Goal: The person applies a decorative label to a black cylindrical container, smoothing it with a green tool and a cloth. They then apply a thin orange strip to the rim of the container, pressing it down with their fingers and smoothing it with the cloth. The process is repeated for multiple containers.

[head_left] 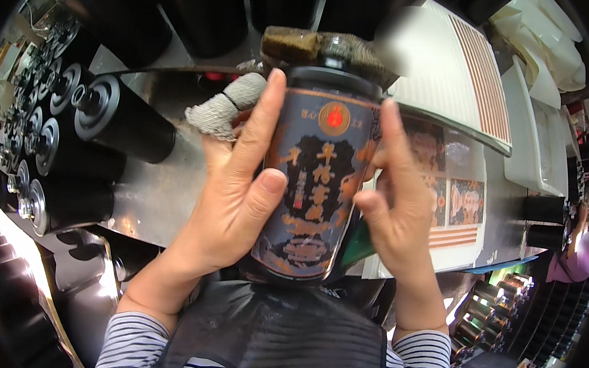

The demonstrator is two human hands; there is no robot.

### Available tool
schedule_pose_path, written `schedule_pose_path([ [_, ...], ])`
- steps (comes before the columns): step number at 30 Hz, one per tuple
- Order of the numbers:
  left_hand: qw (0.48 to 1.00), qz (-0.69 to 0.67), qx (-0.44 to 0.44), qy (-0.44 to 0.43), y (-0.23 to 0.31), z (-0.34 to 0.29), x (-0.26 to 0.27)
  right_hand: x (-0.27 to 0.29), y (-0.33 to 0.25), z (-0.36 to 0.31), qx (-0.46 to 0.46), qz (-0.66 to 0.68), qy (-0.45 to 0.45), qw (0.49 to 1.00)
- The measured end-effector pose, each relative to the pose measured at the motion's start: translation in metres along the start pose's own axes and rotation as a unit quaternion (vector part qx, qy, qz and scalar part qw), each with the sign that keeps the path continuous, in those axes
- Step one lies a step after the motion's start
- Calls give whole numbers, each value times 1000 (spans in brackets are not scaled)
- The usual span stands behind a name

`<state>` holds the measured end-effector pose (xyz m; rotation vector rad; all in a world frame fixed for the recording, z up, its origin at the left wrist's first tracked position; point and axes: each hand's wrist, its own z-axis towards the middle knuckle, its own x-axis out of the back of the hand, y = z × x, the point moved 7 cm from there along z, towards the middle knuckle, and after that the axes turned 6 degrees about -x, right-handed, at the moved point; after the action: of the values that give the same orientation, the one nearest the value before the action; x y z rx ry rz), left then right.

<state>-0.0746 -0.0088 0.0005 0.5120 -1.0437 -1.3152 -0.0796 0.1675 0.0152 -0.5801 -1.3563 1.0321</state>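
As I look left of my fingers (262, 117), black bottles (127, 122): grouped well beyond my left thumb, necks turned from my fingers, perhaps to save room; I can't see into them.
Bench (157, 206): grey metal, between those bottles and my left wrist.
Cloth (219, 116): grey, knitted, black-banded, just beyond my left knuckles; held or worn, I can't tell.
Left hand (227, 184): index straight along the left side of the bottle (318, 158), thumb against its face, not wrapped round; other fingers mostly hidden. I take this as steadying it without covering the pattern.
Bottle: between my two hands, dark, patterned in gold and orange, shoulder by my index tips, base toward my apron (280, 332). Its contents don't show.
Block (290, 44): brown, just beyond my index tips, near the neck, possibly a rest for it.
Right hand (406, 198): index straight, thumb apart from it, unclenched and blurred beside the bottle; touching or not, I can't tell.
Sheets (459, 200): printed, just right of my right fingers, probably laid flat for easy reach.
Cylinders (484, 312): shiny, in rows beyond my right wrist.
Tray (536, 143): white, well right of my fingers, pale plastic (535, 37) near its far end; contents I can't make out.
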Motion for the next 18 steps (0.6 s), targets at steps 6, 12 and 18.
schedule_pose_path([
  [6,989,-101,110,-16,-11,2,-11,-19,20,0,-86,145,-25,985],
  [12,993,-69,84,-38,-2,3,-11,-19,16,0,7,78,-37,996],
  [18,990,-93,96,-38,-7,6,-12,-23,22,-2,-34,140,-9,989],
])
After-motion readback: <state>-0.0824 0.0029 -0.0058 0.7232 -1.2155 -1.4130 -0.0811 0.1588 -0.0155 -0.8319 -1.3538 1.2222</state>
